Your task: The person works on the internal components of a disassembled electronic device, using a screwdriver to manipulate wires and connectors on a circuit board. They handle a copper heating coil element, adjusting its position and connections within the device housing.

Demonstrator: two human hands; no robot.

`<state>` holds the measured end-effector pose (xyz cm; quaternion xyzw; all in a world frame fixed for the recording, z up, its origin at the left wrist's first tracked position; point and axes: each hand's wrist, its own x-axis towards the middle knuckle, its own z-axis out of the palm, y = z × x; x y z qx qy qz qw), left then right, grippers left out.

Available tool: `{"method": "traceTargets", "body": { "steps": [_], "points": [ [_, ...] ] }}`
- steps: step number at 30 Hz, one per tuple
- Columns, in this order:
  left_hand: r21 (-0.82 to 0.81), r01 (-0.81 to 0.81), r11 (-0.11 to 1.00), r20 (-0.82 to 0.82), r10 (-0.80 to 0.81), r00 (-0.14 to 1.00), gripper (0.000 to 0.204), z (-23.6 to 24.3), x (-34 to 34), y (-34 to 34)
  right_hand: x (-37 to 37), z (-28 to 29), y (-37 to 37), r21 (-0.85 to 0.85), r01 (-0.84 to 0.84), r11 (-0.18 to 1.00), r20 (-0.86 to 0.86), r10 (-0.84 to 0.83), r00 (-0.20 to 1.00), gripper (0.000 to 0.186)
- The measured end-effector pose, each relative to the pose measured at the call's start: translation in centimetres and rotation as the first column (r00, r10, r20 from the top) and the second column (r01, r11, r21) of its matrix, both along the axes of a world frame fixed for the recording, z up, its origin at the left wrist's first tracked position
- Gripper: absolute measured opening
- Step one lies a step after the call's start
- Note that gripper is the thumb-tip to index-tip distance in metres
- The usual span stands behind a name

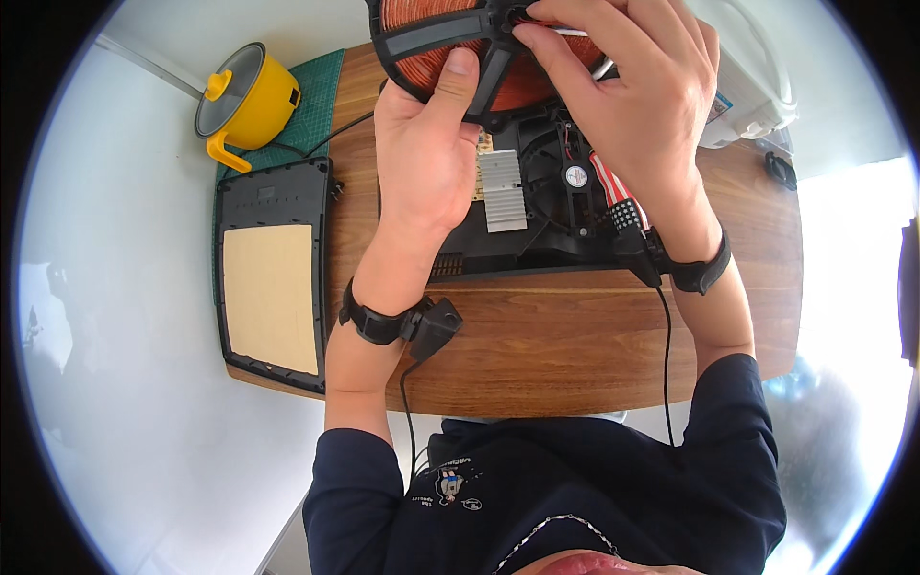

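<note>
My left hand (426,163) grips a copper induction coil (522,86) on a black spoked frame, its thumb lying across one spoke. The coil is raised and tilted above the opened base of an induction cooker (537,254), and the top of the picture cuts off part of it. At the hub of the coil, my right hand (642,86) pinches with thumb and forefinger; what sits between the fingertips is too small to make out. A white wire runs beside them. Inside the base, a ribbed metal heat sink (504,192) stands beside a black cooling fan (576,176).
The detached cooker top panel (268,297) lies on the left, partly over a green cutting mat (321,86). Behind it stands a yellow pot (278,101) with a lid. A white appliance (757,105) and a small black object (781,171) are at the right.
</note>
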<state>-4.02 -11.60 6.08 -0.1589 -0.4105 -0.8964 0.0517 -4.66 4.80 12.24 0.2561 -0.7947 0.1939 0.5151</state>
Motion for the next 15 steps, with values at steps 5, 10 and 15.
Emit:
{"method": "traceTargets", "body": {
  "steps": [5,10,15],
  "points": [
    [-0.086,0.016,0.996,-0.051,-0.02,0.999,0.029,-0.5,0.0,-0.4,-0.7,-0.5,-0.1,-0.079,-0.053,0.996,-0.04,0.05,0.998,0.017],
    [-0.169,-0.056,0.984,-0.037,0.05,0.998,0.022,-2.1,-0.6,-0.4,-0.9,-0.9,0.2,-0.147,-0.118,0.982,0.009,0.121,0.993,0.016],
    [-0.135,-0.027,0.99,-0.041,0.021,0.999,0.022,-1.2,-0.1,0.0,-0.6,-1.1,0.2,-0.227,-0.157,0.961,0.087,0.181,0.98,0.016]
  ]
}}
